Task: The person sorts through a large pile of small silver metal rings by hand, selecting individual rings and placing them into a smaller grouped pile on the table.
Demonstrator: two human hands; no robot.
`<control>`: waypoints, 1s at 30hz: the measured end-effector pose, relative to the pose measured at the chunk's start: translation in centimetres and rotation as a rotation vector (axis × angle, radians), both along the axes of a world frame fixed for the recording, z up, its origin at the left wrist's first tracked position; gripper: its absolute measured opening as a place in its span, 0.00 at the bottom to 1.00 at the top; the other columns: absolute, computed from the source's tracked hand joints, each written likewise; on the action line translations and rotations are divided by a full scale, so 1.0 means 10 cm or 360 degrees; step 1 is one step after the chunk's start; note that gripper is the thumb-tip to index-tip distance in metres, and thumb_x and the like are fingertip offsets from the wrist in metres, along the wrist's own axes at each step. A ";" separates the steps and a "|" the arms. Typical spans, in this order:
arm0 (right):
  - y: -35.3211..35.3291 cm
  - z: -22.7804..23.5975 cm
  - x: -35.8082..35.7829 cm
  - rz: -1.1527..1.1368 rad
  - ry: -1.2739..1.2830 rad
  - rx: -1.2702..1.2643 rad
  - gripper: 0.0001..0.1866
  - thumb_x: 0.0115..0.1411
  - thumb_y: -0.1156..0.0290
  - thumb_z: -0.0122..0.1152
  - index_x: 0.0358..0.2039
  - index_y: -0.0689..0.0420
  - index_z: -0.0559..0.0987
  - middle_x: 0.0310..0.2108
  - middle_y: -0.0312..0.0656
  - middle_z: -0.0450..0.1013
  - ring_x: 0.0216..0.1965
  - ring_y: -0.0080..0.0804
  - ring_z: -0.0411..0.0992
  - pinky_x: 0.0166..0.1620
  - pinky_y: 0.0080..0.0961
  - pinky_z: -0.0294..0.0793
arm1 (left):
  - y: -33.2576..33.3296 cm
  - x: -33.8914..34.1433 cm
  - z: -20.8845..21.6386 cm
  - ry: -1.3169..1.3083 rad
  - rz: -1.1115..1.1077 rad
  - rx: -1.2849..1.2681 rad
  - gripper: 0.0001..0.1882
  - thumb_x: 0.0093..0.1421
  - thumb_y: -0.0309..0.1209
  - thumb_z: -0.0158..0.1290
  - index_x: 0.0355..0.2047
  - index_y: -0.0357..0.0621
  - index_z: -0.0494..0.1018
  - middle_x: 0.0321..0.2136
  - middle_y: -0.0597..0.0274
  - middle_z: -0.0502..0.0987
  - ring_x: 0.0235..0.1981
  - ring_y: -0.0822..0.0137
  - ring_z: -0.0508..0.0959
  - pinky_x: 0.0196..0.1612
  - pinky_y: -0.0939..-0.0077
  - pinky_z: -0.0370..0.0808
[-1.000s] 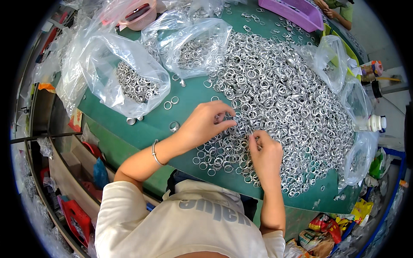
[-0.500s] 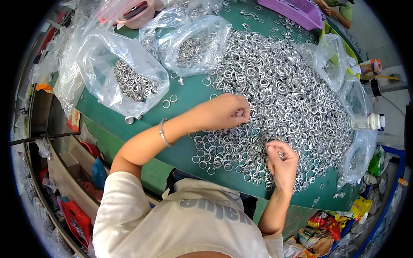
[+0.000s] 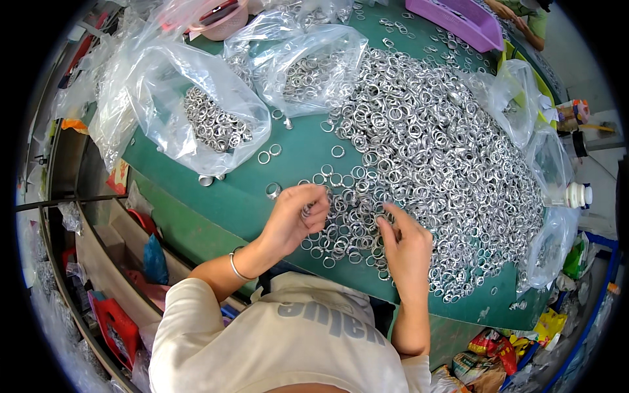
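Note:
A broad heap of silver metal rings [image 3: 452, 150] spreads over the green tabletop, thinning to a loose scatter at its near left edge. Beside that scatter, my left hand [image 3: 293, 219] is curled closed, with silver rings [image 3: 306, 211] showing inside the bent fingers; how many I cannot make out. My right hand [image 3: 407, 249] reaches over the near part of the heap, thumb and forefinger stretched out with a small gap between them. Their tips are close to the loose rings, and no ring is plainly held there. One larger ring [image 3: 273, 190] lies just beyond my left hand.
Clear plastic bags [image 3: 196, 98] holding rings stand at the left and far side. A pink basket [image 3: 223, 23], a purple tray [image 3: 458, 23] and a green-yellow bin [image 3: 524, 62] are farther back. A white bottle [image 3: 576, 195] lies at the right. Another person's arm [image 3: 524, 26] shows top right.
My left hand has drawn back from over the heap, down and left toward me. My right hand has moved slightly left, its thumb and forefinger now straighter.

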State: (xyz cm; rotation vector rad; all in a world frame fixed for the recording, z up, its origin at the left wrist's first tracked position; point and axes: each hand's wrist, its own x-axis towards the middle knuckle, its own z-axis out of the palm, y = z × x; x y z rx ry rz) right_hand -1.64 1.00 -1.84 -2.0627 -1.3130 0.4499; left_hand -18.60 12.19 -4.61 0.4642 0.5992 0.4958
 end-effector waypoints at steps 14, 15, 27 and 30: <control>0.17 -0.12 -0.02 -0.0018 -0.0380 -0.0022 0.05 0.52 0.72 0.61 0.29 0.57 0.76 0.22 0.43 0.74 0.17 0.40 0.72 0.21 0.32 0.70 | -0.04 0.30 0.01 0.1294 -0.0255 0.2402 0.10 0.51 0.32 0.58 0.33 0.43 0.75 0.23 0.59 0.72 0.23 0.56 0.74 0.23 0.64 0.70; 0.21 -0.18 -0.05 0.0021 -0.0421 -0.0055 0.05 0.52 0.72 0.61 0.29 0.56 0.76 0.22 0.43 0.74 0.17 0.40 0.72 0.21 0.32 0.70 | -0.04 0.32 -0.03 0.1288 -0.0248 0.2436 0.09 0.51 0.32 0.58 0.32 0.43 0.74 0.23 0.59 0.72 0.22 0.56 0.74 0.23 0.63 0.69; -0.03 0.00 0.09 -0.0238 -0.0300 -0.0109 0.07 0.52 0.74 0.61 0.34 0.59 0.78 0.15 0.45 0.71 0.15 0.40 0.70 0.21 0.33 0.67 | -0.05 0.36 -0.05 0.1256 -0.0203 0.2531 0.06 0.49 0.27 0.59 0.29 0.44 0.76 0.21 0.61 0.72 0.18 0.60 0.72 0.20 0.68 0.68; -0.07 -0.03 0.08 -0.0226 -0.0199 -0.0052 0.08 0.52 0.73 0.62 0.33 0.59 0.79 0.13 0.45 0.69 0.14 0.39 0.69 0.20 0.31 0.66 | -0.09 0.30 0.05 0.1016 -0.0236 0.2359 0.06 0.49 0.27 0.58 0.29 0.43 0.77 0.20 0.60 0.72 0.17 0.62 0.71 0.20 0.70 0.67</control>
